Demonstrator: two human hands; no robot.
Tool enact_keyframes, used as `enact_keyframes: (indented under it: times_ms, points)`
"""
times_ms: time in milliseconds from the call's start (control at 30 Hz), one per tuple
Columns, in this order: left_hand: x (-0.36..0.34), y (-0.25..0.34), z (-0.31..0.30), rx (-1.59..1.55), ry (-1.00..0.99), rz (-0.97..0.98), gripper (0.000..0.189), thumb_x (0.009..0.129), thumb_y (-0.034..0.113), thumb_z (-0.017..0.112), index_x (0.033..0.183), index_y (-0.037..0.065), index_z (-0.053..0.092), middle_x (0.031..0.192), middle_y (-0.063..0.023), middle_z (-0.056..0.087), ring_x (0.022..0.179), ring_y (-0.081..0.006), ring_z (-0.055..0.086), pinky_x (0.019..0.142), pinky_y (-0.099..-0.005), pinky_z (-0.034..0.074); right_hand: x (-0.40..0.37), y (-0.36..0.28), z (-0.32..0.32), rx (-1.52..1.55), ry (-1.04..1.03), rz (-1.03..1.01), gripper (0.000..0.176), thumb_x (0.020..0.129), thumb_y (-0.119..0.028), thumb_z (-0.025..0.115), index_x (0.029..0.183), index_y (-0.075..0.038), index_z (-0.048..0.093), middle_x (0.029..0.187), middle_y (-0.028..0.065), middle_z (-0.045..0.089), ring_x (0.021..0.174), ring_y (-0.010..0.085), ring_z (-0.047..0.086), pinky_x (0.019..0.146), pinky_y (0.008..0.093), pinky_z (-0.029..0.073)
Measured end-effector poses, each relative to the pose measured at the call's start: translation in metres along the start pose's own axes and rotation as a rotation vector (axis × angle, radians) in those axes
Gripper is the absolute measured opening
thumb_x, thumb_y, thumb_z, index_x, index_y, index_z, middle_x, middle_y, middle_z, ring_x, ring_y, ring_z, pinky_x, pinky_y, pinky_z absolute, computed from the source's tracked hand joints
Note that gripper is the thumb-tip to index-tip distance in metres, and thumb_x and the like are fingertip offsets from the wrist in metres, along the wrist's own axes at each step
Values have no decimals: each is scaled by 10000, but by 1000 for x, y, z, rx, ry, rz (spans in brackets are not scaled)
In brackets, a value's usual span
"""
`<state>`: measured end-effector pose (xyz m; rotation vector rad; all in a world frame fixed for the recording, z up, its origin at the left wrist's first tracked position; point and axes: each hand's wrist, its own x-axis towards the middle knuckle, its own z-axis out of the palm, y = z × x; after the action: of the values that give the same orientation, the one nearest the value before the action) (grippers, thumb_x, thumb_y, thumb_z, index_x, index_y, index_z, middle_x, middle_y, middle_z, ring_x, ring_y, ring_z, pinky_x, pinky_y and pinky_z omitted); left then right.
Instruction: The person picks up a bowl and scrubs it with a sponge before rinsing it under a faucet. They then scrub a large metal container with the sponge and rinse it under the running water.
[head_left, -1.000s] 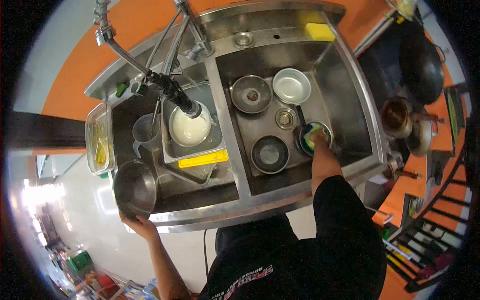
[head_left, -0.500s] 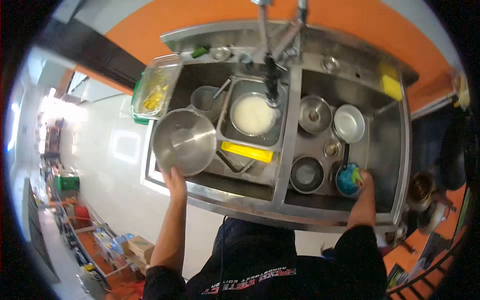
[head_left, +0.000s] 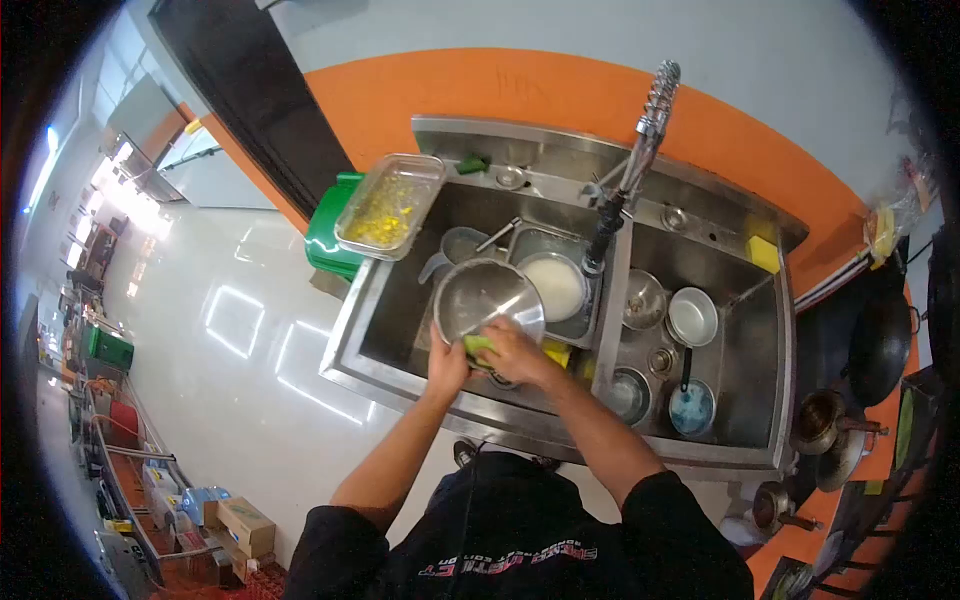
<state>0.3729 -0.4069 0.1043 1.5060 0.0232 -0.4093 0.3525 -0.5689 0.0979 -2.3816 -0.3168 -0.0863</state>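
Observation:
Over the left sink basin, my left hand [head_left: 447,358] grips the rim of a steel bowl [head_left: 487,290]. My right hand [head_left: 512,352] presses a green scrubber [head_left: 478,349] against the bowl's near inner side. Behind the bowl, a square steel pan [head_left: 543,240] holds a round bowl of whitish liquid [head_left: 553,285]. A clear jug [head_left: 463,243] is beside it. In the right basin stand a bowl of blue suds [head_left: 692,408], a pale metal bowl [head_left: 693,316] and a steel bowl [head_left: 643,299].
A tray with yellow scraps [head_left: 383,213] rests at the left sink corner, by a green bin [head_left: 331,235]. The spring faucet [head_left: 640,155] rises over the divider. A yellow sponge [head_left: 763,254] sits on the right ledge. Pans [head_left: 818,420] stand at the far right.
My right hand has left the blue suds and moved left to the steel bowl with the green scrubber. The bowl is now nearer the middle of my body. The camera view has shifted.

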Motion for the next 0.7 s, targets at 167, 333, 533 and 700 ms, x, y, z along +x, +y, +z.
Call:
enact_keyframes:
  times_ms: [167, 333, 533, 700]
  points:
    - [-1, -7, -15, -57, 16, -120, 542, 874, 28, 371, 1371, 194, 234, 1213, -178, 498, 859, -309, 666, 534, -382, 622, 68, 0, 60, 133, 352, -179, 350, 787, -87, 633, 1119, -10, 558, 1102, 207, 570, 1021, 401, 567, 824, 473, 489]
    - [-12, 28, -25, -73, 80, -129, 605, 865, 21, 373, 1424, 174, 198, 1233, -197, 504, 1000, -323, 637, 566, -384, 618, 83, 21, 27, -529, 110, -156, 323, 801, -155, 559, 1099, -34, 583, 1135, 178, 604, 1002, 295, 632, 726, 448, 523]
    - [23, -10, -47, 174, 141, 205, 688, 862, 30, 396, 1481, 172, 133, 1286, -225, 464, 989, -368, 632, 578, -430, 617, 58, 5, 46, -647, -390, 190, 276, 885, -243, 511, 1055, -41, 593, 1015, 201, 650, 930, 292, 659, 747, 436, 524]
    - [9, 19, -27, -59, 32, -17, 693, 858, 39, 396, 1480, 192, 132, 1314, -217, 438, 979, -368, 634, 555, -395, 618, 77, -12, 61, 146, 300, -223, 315, 939, -220, 452, 1158, -8, 530, 1019, 263, 637, 906, 430, 627, 829, 519, 487]
